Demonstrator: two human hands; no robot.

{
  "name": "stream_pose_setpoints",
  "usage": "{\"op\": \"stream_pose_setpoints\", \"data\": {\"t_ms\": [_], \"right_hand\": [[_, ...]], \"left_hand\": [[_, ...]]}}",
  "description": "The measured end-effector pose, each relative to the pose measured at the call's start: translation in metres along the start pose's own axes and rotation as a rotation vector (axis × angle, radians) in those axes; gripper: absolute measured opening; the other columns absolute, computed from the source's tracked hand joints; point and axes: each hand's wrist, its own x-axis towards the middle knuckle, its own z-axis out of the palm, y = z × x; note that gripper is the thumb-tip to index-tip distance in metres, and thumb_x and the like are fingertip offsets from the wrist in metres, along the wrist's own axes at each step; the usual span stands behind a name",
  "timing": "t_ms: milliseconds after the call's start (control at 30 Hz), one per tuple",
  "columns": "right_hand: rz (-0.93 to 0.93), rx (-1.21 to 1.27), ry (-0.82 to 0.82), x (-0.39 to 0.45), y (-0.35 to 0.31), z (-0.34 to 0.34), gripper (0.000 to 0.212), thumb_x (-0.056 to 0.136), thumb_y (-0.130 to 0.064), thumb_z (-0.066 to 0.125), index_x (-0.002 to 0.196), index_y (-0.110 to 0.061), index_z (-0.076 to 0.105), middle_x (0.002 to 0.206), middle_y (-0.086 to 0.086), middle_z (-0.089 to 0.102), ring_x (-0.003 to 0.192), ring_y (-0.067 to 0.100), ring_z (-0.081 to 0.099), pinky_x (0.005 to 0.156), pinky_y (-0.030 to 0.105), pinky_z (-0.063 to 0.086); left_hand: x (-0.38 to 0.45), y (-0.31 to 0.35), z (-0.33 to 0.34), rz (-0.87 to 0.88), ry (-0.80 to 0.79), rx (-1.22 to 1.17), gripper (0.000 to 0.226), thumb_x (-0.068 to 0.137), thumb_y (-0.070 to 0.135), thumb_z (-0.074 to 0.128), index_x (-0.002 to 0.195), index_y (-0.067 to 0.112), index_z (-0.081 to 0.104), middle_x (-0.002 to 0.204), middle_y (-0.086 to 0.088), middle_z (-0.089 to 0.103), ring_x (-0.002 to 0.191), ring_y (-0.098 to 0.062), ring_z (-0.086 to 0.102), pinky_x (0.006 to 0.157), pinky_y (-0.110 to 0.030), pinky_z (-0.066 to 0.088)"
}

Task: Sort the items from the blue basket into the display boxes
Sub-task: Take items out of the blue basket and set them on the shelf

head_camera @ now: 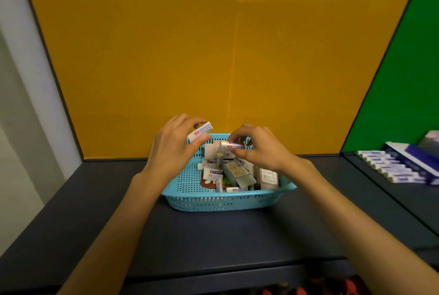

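head view: a small white eraser (200,132) with a red-and-blue label is pinched between thumb and fingers of the left hand (174,146), held tilted just above the far left rim of the blue basket (228,200). a second small white piece (234,145), kinda blurred, is gripped in the fingertips of the right hand (257,146) over the basket's back half. the perforated basket is parked on the dark table (213,235), with mixed little packets piled toward its right side. a display box (403,164) of white erasers is seen off to the right.
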Motion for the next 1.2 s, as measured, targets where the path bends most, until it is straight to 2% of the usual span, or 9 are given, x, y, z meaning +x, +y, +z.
{"op": "stream_pose_setpoints", "data": {"t_ms": [100, 233, 333, 400, 467, 667, 867, 1033, 1200], "right_hand": [[0.051, 0.017, 0.047, -0.030, 0.006, -0.016, 0.020, 0.083, -0.019, 0.075, 0.103, -0.021, 0.073, 0.100, -0.008, 0.067, 0.085, 0.003, 0.059, 0.072, 0.016, 0.044], [0.102, -0.002, 0.051, -0.072, 0.024, -0.038, 0.020, 0.080, -0.014, 0.076, 0.099, -0.020, 0.073, 0.099, -0.009, 0.070, 0.084, 0.003, 0.060, 0.071, 0.010, 0.042], [0.134, 0.020, 0.062, -0.106, 0.043, -0.054, 0.020, 0.078, -0.013, 0.079, 0.096, -0.021, 0.073, 0.093, -0.012, 0.071, 0.082, 0.004, 0.062, 0.069, 0.018, 0.048], [0.156, 0.045, 0.078, -0.132, 0.058, -0.066, 0.021, 0.077, -0.017, 0.083, 0.094, -0.022, 0.073, 0.089, -0.013, 0.071, 0.080, 0.003, 0.063, 0.070, 0.027, 0.050], [0.177, 0.059, 0.099, -0.159, 0.073, -0.079, 0.025, 0.074, -0.024, 0.088, 0.094, -0.022, 0.072, 0.087, -0.013, 0.071, 0.080, 0.004, 0.063, 0.071, 0.030, 0.051], [0.278, 0.096, 0.176, -0.252, 0.129, -0.120, 0.030, 0.074, -0.031, 0.087, 0.101, -0.024, 0.075, 0.091, -0.010, 0.066, 0.082, 0.006, 0.062, 0.072, 0.030, 0.052], [0.317, 0.114, 0.206, -0.344, 0.188, -0.162, 0.022, 0.082, -0.026, 0.081, 0.103, -0.029, 0.075, 0.093, -0.010, 0.066, 0.085, 0.007, 0.063, 0.077, 0.032, 0.051], [0.351, 0.117, 0.201, -0.402, 0.228, -0.191, 0.020, 0.082, -0.026, 0.080, 0.101, -0.032, 0.074, 0.095, -0.012, 0.069, 0.087, 0.006, 0.064, 0.078, 0.029, 0.052], [0.384, 0.118, 0.192, -0.433, 0.264, -0.206, 0.021, 0.080, -0.025, 0.080, 0.097, -0.034, 0.073, 0.094, -0.015, 0.070, 0.087, 0.004, 0.064, 0.078, 0.028, 0.052]], "left_hand": [[0.003, 0.024, 0.014, 0.020, -0.029, -0.089, 0.035, 0.089, 0.045, 0.067, 0.116, 0.023, 0.067, 0.100, 0.009, 0.061, 0.085, -0.003, 0.045, 0.071, -0.031, 0.045], [0.005, 0.062, 0.037, 0.061, -0.085, -0.152, 0.032, 0.088, 0.045, 0.069, 0.115, 0.027, 0.067, 0.101, 0.011, 0.061, 0.090, -0.006, 0.049, 0.073, -0.034, 0.046], [0.004, 0.094, 0.055, 0.085, -0.117, -0.207, 0.030, 0.087, 0.042, 0.073, 0.113, 0.029, 0.069, 0.099, 0.010, 0.061, 0.094, -0.009, 0.052, 0.076, -0.035, 0.046], [0.002, 0.117, 0.069, 0.102, -0.141, -0.252, 0.028, 0.086, 0.039, 0.074, 0.111, 0.028, 0.069, 0.098, 0.011, 0.060, 0.095, -0.009, 0.051, 0.078, -0.036, 0.045], [-0.002, 0.143, 0.084, 0.116, -0.166, -0.282, 0.027, 0.087, 0.040, 0.073, 0.111, 0.028, 0.070, 0.101, 0.011, 0.061, 0.098, -0.009, 0.052, 0.081, -0.037, 0.046], [-0.018, 0.238, 0.134, 0.136, -0.227, -0.323, 0.023, 0.087, 0.040, 0.073, 0.108, 0.032, 0.068, 0.094, 0.018, 0.055, 0.093, -0.006, 0.050, 0.076, -0.030, 0.043], [-0.035, 0.335, 0.181, 0.117, -0.298, -0.298, 0.024, 0.089, 0.045, 0.068, 0.112, 0.039, 0.064, 0.098, 0.020, 0.055, 0.096, -0.002, 0.051, 0.073, -0.025, 0.040], [-0.042, 0.401, 0.214, 0.086, -0.338, -0.320, 0.023, 0.090, 0.043, 0.068, 0.112, 0.038, 0.064, 0.101, 0.019, 0.060, 0.094, -0.004, 0.057, 0.076, -0.027, 0.046], [-0.040, 0.438, 0.245, 0.060, -0.413, -0.301, 0.023, 0.090, 0.045, 0.068, 0.112, 0.039, 0.063, 0.103, 0.019, 0.066, 0.093, -0.003, 0.059, 0.077, -0.029, 0.050]]}}
